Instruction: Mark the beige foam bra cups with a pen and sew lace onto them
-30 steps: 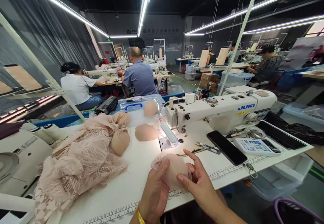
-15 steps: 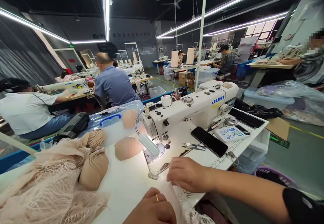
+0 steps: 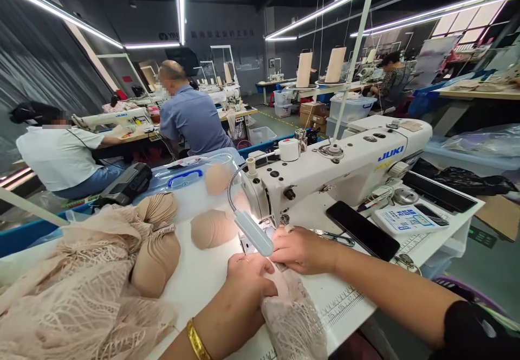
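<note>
A piece of pale pink lace fabric (image 3: 294, 319) hangs from both my hands over the front of the table. My left hand (image 3: 247, 287), with a ring and a gold bracelet, is closed on the fabric, thumb on top. Just beside the needle area, my right hand (image 3: 303, 249) presses the fabric's far end with its fingers together. The white JUKI sewing machine (image 3: 337, 159) stands behind my hands. Its lamp (image 3: 254, 232) lights the spot and hides the needle and presser foot. Stacked beige bra cups (image 3: 213, 229) lie left of the lamp.
A heap of lace (image 3: 81, 278) and more bra cups (image 3: 156, 262) cover the table's left side. Thread snips (image 3: 333, 236), a black phone (image 3: 363, 231) and a small box (image 3: 402, 220) lie at right. Behind stands a lidded plastic bin (image 3: 184, 178). Two co-workers sit beyond.
Both my hands have moved forward from the table's front edge to the needle area, bringing the lace fabric up onto the table. The camera view has shifted somewhat.
</note>
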### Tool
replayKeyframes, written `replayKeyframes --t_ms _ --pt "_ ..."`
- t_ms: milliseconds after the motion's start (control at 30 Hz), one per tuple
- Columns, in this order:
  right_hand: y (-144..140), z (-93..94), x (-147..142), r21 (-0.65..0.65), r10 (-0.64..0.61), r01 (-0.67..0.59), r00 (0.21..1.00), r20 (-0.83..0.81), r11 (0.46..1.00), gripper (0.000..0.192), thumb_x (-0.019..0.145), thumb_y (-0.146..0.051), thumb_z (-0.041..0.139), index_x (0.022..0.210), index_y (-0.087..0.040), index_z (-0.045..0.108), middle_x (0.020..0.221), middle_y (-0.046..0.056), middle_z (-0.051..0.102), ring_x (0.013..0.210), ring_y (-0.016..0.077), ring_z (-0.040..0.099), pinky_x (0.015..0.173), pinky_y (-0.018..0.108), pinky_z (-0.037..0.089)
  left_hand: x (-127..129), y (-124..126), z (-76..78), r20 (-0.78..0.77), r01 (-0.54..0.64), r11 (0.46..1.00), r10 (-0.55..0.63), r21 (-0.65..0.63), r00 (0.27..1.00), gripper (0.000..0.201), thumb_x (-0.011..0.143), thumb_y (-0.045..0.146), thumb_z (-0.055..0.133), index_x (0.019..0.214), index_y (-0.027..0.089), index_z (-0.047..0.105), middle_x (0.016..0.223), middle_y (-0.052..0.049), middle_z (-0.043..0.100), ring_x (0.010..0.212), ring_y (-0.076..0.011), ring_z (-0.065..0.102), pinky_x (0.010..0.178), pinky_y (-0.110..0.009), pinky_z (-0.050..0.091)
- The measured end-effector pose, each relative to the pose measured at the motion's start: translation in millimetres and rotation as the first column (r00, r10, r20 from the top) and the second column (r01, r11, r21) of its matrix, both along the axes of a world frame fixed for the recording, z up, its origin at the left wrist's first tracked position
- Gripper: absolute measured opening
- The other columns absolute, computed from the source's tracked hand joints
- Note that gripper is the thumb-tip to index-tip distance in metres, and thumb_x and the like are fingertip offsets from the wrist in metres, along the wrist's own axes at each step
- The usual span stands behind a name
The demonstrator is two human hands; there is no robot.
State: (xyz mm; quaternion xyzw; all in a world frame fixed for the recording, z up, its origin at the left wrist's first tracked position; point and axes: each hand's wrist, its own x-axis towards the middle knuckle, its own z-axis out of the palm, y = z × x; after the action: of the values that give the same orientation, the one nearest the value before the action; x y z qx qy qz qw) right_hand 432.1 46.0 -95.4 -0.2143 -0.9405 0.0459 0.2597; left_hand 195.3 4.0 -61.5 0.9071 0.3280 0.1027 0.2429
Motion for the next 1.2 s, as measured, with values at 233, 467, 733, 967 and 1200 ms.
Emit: replayKeyframes --t_ms 233,467,733,967,1200 --pt "7.2 -5.9 5.3 -0.013 -0.142 0.143 0.987 0.078 0.99 0.024 0.09 -0.006 0.055 0.092 -0.022 0.071 0.091 0.004 0.073 0.089 0.0214 0.059 0.082 0.034 0.04 20.0 -5.5 -2.1 -0.068 -0.136 0.989 0.132 -0.053 0.989 0.023 0.076 0.009 0.065 0.077 0.027 0.079 0.122 -0.013 0.069 0.124 -0.0414 0.061 0.101 -0.063 0.032" --pt "9.3 -5.1 8.4 0.011 -0.263 0.266 0.945 0.194 0.964 0.024 0.087 -0.002 0.056 0.09 -0.021 0.071 0.093 0.004 0.074 0.082 0.0205 0.053 0.077 0.033 0.039 26.9 -7.3 4.9 -0.097 -0.197 0.98 0.196 0.003 0.976 0.029 0.075 0.004 0.061 0.08 0.028 0.077 0.12 -0.009 0.07 0.121 -0.0333 0.062 0.101 -0.059 0.037" --pt "8.9 -2.4 9.4 0.015 -0.287 0.29 0.936 0.202 0.957 0.023 0.087 -0.004 0.06 0.093 -0.021 0.073 0.097 0.004 0.075 0.084 0.021 0.053 0.076 0.032 0.04 28.3 -8.6 -7.8 -0.027 -0.204 0.979 0.204 0.016 0.979 0.029 0.081 0.008 0.058 0.086 0.028 0.078 0.12 -0.013 0.071 0.126 -0.0368 0.06 0.101 -0.062 0.04" --pt "9.9 -4.9 11.0 0.009 -0.284 0.287 0.942 0.182 0.958 0.022 0.087 -0.005 0.06 0.094 -0.021 0.074 0.099 0.006 0.075 0.086 0.0216 0.056 0.077 0.032 0.041 25.6 -8.9 -9.6 -0.027 -0.182 0.983 0.182 -0.022 0.983 0.026 0.08 0.009 0.06 0.083 0.028 0.078 0.122 -0.011 0.072 0.127 -0.0373 0.06 0.1 -0.058 0.043" --pt "9.0 -3.0 10.6 0.0 -0.285 0.29 0.942 0.178 0.957 0.023 0.088 -0.005 0.059 0.093 -0.021 0.074 0.098 0.006 0.075 0.087 0.0214 0.055 0.077 0.032 0.042 22.0 -3.4 -2.4 -0.066 -0.154 0.988 0.151 -0.033 0.986 0.027 0.082 0.008 0.06 0.081 0.029 0.077 0.123 -0.007 0.072 0.131 -0.0365 0.058 0.1 -0.054 0.042"
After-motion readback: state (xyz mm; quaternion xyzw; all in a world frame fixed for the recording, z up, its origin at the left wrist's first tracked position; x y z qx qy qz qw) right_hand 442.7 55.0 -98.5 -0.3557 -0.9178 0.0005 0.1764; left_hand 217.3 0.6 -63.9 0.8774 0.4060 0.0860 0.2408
